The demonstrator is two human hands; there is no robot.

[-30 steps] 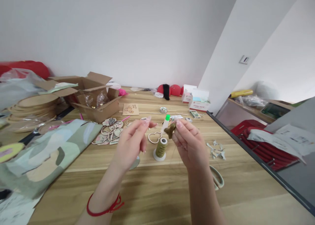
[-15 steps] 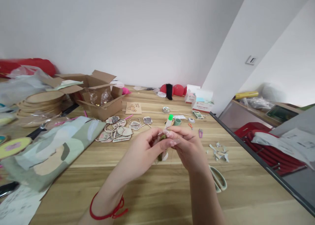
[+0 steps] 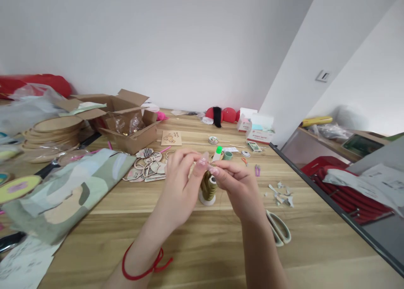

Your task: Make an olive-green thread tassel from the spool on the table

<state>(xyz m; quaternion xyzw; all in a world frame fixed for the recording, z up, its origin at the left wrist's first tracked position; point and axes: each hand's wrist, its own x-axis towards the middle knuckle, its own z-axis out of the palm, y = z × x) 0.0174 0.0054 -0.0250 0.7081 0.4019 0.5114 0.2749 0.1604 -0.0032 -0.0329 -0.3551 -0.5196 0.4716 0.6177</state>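
My left hand (image 3: 181, 183) and my right hand (image 3: 235, 183) meet fingertip to fingertip over the wooden table (image 3: 202, 247), both pinched. What they pinch is too small to make out; a small olive piece was in the right hand a moment ago. Right behind the fingertips stands an olive-green thread spool (image 3: 208, 188). A red string bracelet (image 3: 143, 266) circles my left wrist.
Pale green scissors (image 3: 279, 230) lie right of my right hand, paper scraps (image 3: 280, 194) beyond them. Wooden cut-outs (image 3: 148, 169), patterned fabric (image 3: 59, 196), an open cardboard box (image 3: 126, 124), stacked hoops (image 3: 52, 133), a green-capped tube (image 3: 217, 153) and a tissue box (image 3: 259, 129) crowd the table.
My hands came together from apart, then rose slightly, uncovering the spool. The olive piece seen in my right fingers is now hidden.
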